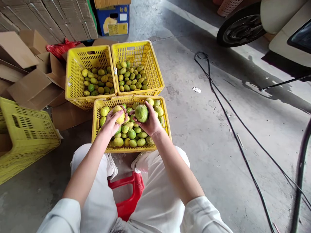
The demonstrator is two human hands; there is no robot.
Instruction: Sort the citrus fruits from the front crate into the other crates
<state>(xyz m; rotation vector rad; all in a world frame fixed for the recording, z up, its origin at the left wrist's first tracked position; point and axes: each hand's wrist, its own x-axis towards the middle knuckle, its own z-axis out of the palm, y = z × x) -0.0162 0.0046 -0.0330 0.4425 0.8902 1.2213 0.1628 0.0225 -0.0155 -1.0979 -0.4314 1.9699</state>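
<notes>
Fingers of my left hand (112, 122) wrap around a yellow lemon (119, 115). A larger green lemon (141, 113) is gripped in my right hand (153, 121), its rounded side turned up toward me. Both hands are close together above the near yellow crate (131, 150), which holds many green and yellow-green lemons (132, 133). Part of that fruit is hidden under my hands.
Behind stand two more yellow crates, the left (70, 72) and the right (155, 68), both part-filled with lemons. Cardboard boxes (29, 87) and another crate (29, 129) lie left. A red stool (130, 197) is beneath me; a black cable (233, 126) crosses the floor right.
</notes>
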